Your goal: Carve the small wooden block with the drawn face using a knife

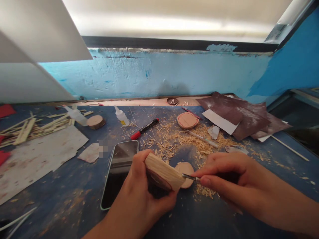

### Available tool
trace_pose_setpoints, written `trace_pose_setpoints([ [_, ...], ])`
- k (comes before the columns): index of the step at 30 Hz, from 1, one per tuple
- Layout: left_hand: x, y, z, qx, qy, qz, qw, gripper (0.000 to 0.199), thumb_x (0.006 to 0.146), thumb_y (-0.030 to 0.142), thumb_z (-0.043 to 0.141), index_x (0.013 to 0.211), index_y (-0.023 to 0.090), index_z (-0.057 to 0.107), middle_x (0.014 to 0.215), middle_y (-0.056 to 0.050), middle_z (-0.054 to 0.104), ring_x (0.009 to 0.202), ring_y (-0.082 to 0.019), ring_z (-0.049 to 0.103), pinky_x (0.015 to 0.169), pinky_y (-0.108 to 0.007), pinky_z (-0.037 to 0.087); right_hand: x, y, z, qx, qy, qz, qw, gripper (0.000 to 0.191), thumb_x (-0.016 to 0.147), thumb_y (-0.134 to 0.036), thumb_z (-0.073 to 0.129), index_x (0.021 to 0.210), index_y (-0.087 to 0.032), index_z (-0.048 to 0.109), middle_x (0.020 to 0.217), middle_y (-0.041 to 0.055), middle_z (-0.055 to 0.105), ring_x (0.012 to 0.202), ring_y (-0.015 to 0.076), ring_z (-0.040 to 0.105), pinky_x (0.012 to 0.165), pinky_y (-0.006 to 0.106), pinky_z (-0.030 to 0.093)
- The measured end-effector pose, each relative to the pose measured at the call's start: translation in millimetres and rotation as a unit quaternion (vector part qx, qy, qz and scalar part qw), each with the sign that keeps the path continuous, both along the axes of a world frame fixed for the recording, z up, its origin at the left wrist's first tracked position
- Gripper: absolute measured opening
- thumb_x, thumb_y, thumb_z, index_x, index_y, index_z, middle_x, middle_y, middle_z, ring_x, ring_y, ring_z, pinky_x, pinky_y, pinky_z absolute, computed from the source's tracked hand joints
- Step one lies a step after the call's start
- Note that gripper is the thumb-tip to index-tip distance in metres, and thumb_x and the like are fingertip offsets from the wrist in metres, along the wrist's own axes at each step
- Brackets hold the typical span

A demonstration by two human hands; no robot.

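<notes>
Left hand (139, 189) grips wooden block (163, 174), held tilted just above blue table (62, 199). Right hand (224, 176) pinches small carving blade (190, 177), tip touching block's edge. Wooden disc (185, 169) behind, amid shavings (174, 139). Phone (119, 172) just left.

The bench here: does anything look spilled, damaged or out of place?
Wood shavings lie scattered over the middle of the bench, around the wood discs. A phone lies face up beside the left hand, close to the block that the right hand cuts with a blade. The blue wall paint is chipped.
</notes>
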State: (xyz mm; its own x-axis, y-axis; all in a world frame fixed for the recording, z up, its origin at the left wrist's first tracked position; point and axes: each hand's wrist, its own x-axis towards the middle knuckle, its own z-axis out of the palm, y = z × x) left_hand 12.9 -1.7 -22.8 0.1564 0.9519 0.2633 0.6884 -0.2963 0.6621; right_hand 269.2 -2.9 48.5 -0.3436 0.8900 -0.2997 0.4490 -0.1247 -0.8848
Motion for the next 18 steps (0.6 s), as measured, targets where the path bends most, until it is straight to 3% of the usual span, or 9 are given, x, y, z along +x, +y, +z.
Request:
trace_pose_setpoints([
  [4, -0.5, -1.0, -3.8, 0.023, 0.005, -0.013, 1.0, 0.083, 0.071, 0.039, 0.085, 0.135, 0.03, 0.033, 0.107, -0.003, 0.062, 0.075, -0.02, 0.067, 0.065, -0.033, 0.058, -2.6, -3.0, 4.9, 0.106, -0.052, 0.037, 0.992, 0.026, 0.1, -0.047, 0.065, 0.097, -0.032, 0.086, 0.074, 0.0008, 0.064, 0.063, 0.0112, 0.058, 0.05, 0.022, 0.041],
  [11, 0.1, 0.0, -5.6, 0.043, 0.019, -0.005, 0.999, 0.085, 0.073, 0.041, 0.085, 0.137, 0.026, 0.032, 0.105, -0.005, 0.06, 0.076, -0.02, 0.067, 0.064, -0.033, 0.059, -10.8, -6.1, -2.4, 0.17, -0.043, 0.017, 0.984, 0.028, 0.102, -0.04, 0.062, 0.087, -0.029, 0.083, 0.07, 0.0002, 0.063, 0.059, 0.0113, 0.059, 0.046, 0.023, 0.041],
  [14, 1.9, -0.4, -3.6, 0.047, 0.018, -0.007, 0.999, 0.083, 0.072, 0.042, 0.085, 0.135, 0.027, 0.032, 0.103, -0.004, 0.06, 0.075, -0.02, 0.067, 0.065, -0.033, 0.059, -10.3, -9.1, -7.0, 0.236, -0.073, 0.034, 0.969, 0.028, 0.104, -0.035, 0.061, 0.085, -0.027, 0.081, 0.071, -0.0003, 0.062, 0.06, 0.01, 0.06, 0.05, 0.022, 0.043],
  [18, 4.1, -0.2, -1.0, 0.044, 0.015, -0.008, 0.999, 0.081, 0.074, 0.042, 0.085, 0.134, 0.027, 0.032, 0.1, -0.002, 0.059, 0.075, -0.019, 0.066, 0.066, -0.032, 0.059, -8.6, -13.6, -13.5, 0.358, -0.097, 0.043, 0.927, 0.02, 0.102, -0.021, 0.061, 0.107, -0.026, 0.08, 0.08, -0.0001, 0.065, 0.063, 0.0075, 0.062, 0.056, 0.019, 0.048],
])
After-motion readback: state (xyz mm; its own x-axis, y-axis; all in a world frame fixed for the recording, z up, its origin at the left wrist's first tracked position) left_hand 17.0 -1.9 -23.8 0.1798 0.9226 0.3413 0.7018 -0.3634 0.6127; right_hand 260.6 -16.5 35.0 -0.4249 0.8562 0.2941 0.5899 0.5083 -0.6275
